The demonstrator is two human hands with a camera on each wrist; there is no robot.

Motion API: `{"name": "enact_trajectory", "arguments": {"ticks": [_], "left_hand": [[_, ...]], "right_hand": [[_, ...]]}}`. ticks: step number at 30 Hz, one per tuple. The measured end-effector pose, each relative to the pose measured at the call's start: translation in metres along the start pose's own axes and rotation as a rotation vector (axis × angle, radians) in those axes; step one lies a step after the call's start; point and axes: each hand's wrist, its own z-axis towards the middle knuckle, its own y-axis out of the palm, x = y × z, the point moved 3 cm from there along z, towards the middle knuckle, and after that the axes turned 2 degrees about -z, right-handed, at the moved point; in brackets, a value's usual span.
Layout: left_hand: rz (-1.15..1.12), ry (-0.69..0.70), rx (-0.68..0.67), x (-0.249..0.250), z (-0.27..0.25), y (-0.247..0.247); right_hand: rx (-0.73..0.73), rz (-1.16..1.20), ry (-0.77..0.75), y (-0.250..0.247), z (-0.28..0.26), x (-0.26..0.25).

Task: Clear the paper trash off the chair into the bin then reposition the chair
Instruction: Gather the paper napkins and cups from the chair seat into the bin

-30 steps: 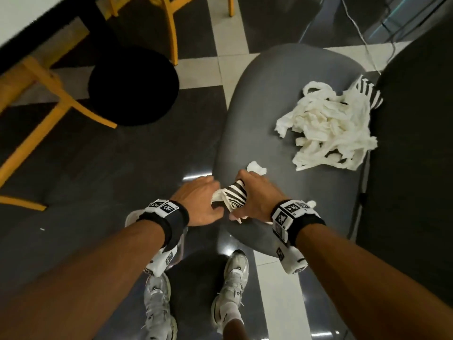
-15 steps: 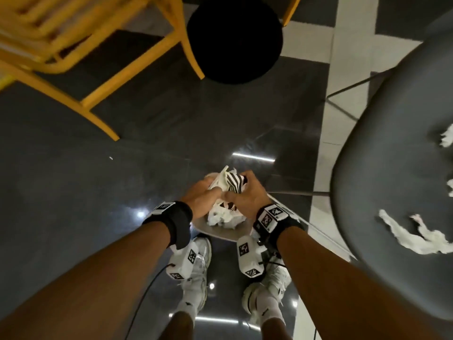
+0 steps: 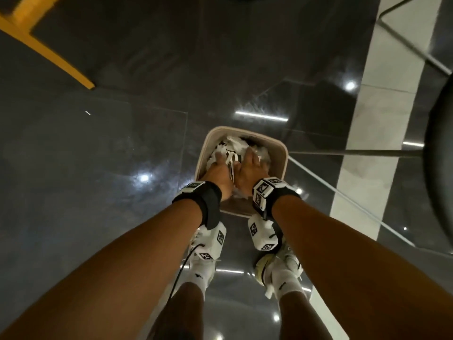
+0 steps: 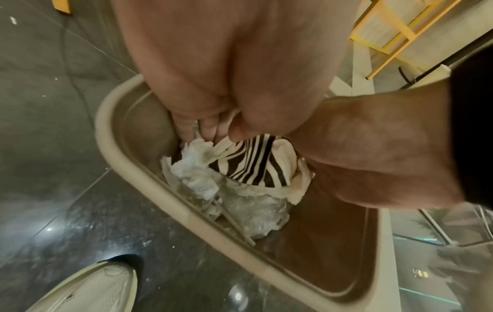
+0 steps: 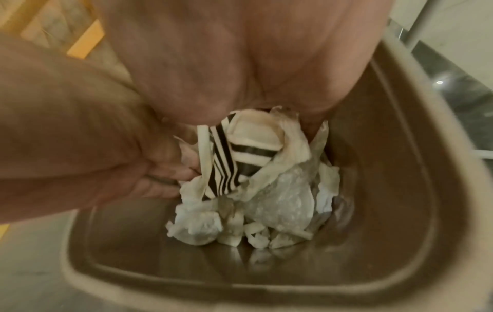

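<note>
1. Two hands down inside one beige bin (image 3: 282,153): the left hand (image 3: 217,171) and right hand (image 3: 250,169) sit side by side, touching the load between them.
2. One black-and-white striped paper (image 4: 250,164) is pressed between both palms, amid white crumpled tissue (image 4: 192,175); fingers point downward, but whether they curl round the paper or merely press it I cannot tell.
3. One clear plastic wrapper (image 5: 280,202) lies beneath, in the bin.
4. Two white sneakers, the left (image 3: 206,263) and the right (image 3: 284,268), stand just behind the bin.
5. One grey chair (image 3: 441,168) edge at right.
</note>
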Motion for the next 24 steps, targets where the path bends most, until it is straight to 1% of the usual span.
{"name": "enact_trajectory", "arguments": {"ticks": [1, 3, 4, 5, 7, 9, 12, 14, 16, 18, 21, 24], "left_hand": [[-0.027, -0.012, -0.021, 0.001, -0.003, -0.003], [-0.030, -0.011, 0.001, 0.004, -0.008, -0.014], [-0.008, -0.003, 0.027, 0.011, -0.014, -0.023], [0.017, -0.002, 0.030, 0.017, -0.021, -0.032], [0.086, 0.048, 0.017, 0.035, -0.037, -0.053], [0.167, 0.083, 0.045, 0.055, -0.052, -0.073], [0.182, 0.132, 0.069, 0.084, -0.072, -0.095], [0.182, 0.171, 0.129, 0.105, -0.090, -0.101], [0.170, 0.267, 0.226, 0.135, -0.114, -0.098], [0.175, 0.411, 0.263, 0.178, -0.145, -0.086], [0.238, 0.601, 0.223, 0.244, -0.180, -0.055], [0.432, 0.840, 0.204, 0.330, -0.207, -0.010]], "right_hand": [[-0.043, -0.021, -0.008, -0.003, -0.002, 0.001], [-0.112, -0.072, -0.034, -0.015, -0.016, 0.001], [-0.116, -0.065, -0.044, -0.024, -0.024, 0.002], [-0.104, -0.044, -0.051, -0.034, -0.031, 0.002], [-0.039, -0.034, -0.088, -0.050, -0.045, 0.002], [0.019, -0.040, -0.116, -0.070, -0.062, -0.001], [0.095, 0.053, -0.166, -0.106, -0.095, -0.008], [0.145, 0.137, -0.165, -0.130, -0.118, -0.006], [0.211, 0.238, -0.168, -0.156, -0.147, 0.009], [0.276, 0.361, -0.191, -0.182, -0.178, 0.035], [0.330, 0.567, -0.146, -0.216, -0.210, 0.090], [0.431, 0.810, -0.037, -0.258, -0.240, 0.169]]}}
